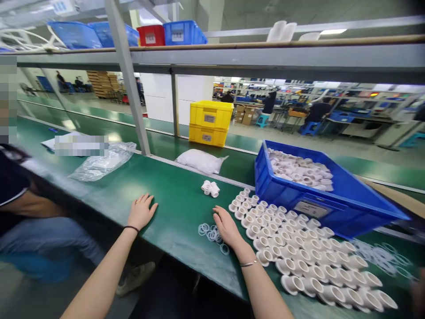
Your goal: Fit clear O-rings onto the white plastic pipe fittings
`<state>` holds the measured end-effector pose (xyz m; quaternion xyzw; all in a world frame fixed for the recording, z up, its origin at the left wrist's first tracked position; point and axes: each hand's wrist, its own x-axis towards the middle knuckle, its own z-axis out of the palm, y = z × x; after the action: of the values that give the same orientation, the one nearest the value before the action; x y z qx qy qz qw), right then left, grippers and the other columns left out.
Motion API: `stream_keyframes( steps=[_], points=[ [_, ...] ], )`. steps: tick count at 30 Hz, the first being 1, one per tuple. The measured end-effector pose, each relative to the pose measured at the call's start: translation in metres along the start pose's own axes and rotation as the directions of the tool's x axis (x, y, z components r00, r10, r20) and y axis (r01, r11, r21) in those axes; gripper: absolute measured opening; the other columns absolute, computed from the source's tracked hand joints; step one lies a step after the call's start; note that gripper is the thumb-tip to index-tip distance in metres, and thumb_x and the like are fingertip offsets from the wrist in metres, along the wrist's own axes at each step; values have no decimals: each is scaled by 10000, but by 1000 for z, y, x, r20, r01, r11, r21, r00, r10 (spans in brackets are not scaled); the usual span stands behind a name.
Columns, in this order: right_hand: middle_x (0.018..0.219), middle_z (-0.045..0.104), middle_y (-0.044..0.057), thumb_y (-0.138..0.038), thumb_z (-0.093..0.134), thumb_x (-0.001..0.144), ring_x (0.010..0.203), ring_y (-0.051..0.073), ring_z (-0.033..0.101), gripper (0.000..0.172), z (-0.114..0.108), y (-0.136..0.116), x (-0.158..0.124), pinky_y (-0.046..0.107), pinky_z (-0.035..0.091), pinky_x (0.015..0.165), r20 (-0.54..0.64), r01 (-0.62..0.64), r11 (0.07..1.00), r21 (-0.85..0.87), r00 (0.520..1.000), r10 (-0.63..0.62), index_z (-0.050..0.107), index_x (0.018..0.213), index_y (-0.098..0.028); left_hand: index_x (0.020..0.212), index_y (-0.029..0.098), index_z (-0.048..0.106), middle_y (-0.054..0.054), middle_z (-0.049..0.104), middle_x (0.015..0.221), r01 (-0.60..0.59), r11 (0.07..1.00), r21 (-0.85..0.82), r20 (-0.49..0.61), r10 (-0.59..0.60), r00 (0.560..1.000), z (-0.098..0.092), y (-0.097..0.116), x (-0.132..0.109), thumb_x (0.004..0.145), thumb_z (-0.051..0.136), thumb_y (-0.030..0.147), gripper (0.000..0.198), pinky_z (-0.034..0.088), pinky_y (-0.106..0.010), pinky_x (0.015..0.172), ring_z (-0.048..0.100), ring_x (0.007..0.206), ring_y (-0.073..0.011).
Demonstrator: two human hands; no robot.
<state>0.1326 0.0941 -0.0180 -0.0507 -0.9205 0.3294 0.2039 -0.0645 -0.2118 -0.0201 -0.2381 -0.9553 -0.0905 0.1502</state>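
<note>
Palm down on the green tabletop (pixel 172 221), my left hand (pixel 142 212) has its fingers apart and holds nothing. My right hand (pixel 228 227) rests beside a loose group of clear thin rings (pixel 212 233), fingers stretched out, with no object visible in it; its underside is hidden. To its right stand rows of white flanged pipe fittings (pixel 302 248), packed closely together. Beyond my right hand lies a small cluster of similar white fittings (pixel 210 188). More thin rings (pixel 383 257) are spread at the right, past the rows.
A blue bin (pixel 335 208) full of white fittings stands behind the rows. A white bag (pixel 201 161) and stacked yellow boxes (pixel 210 123) lie farther back. Clear plastic wrapping (pixel 102 163) is at left, near a seated person's arm (pixel 36 204). A metal post (pixel 128 79) supports the overhead shelf.
</note>
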Motion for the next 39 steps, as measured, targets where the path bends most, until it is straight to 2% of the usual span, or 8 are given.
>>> stream_keyframes(
  steps=[7, 15, 28, 36, 39],
  points=[
    [1279, 499, 141, -465, 292, 932, 1215, 242, 436, 471, 7, 13, 3, 459, 334, 1053, 28, 0, 1000, -25, 1000, 1, 539, 1158, -133, 1229, 179, 519, -102, 462, 1348, 28, 999, -37, 4, -28, 1000, -3, 4, -3, 900, 381, 425, 433, 283, -455, 1059, 371, 1270, -263],
    [1299, 483, 127, -490, 277, 923, 1233, 238, 418, 502, 5, 12, 3, 446, 324, 1064, 73, -20, 998, -54, 997, 24, 520, 1185, -137, 1253, 194, 493, -92, 434, 1373, 41, 996, -75, 14, -40, 999, -1, 3, -6, 909, 365, 438, 441, 237, -462, 1083, 334, 1295, -256],
    [1279, 500, 130, -520, 298, 895, 1215, 262, 434, 511, 11, 28, 6, 479, 318, 1060, 98, 6, 999, -40, 995, -2, 525, 1159, -146, 1255, 186, 483, -103, 420, 1377, 50, 994, -94, 32, -47, 998, -8, 7, -9, 907, 371, 431, 440, 231, -475, 1089, 319, 1302, -266],
    [1276, 513, 123, -519, 300, 885, 1213, 266, 449, 513, 9, 28, 6, 473, 336, 1055, 86, 3, 999, -34, 996, 0, 534, 1156, -151, 1283, 163, 458, -129, 382, 1403, 72, 989, -127, 104, -59, 993, -18, 11, -5, 910, 360, 411, 459, 196, -494, 1106, 286, 1326, -275],
    [1267, 527, 123, -542, 307, 862, 1203, 279, 464, 532, 8, 32, 7, 479, 351, 1046, 83, -8, 1000, -17, 996, 9, 548, 1138, -157, 1312, 165, 433, -134, 336, 1432, 70, 981, -181, 170, -39, 985, -29, 15, -21, 894, 395, 415, 489, 166, -500, 1115, 244, 1349, -277]
  ],
)
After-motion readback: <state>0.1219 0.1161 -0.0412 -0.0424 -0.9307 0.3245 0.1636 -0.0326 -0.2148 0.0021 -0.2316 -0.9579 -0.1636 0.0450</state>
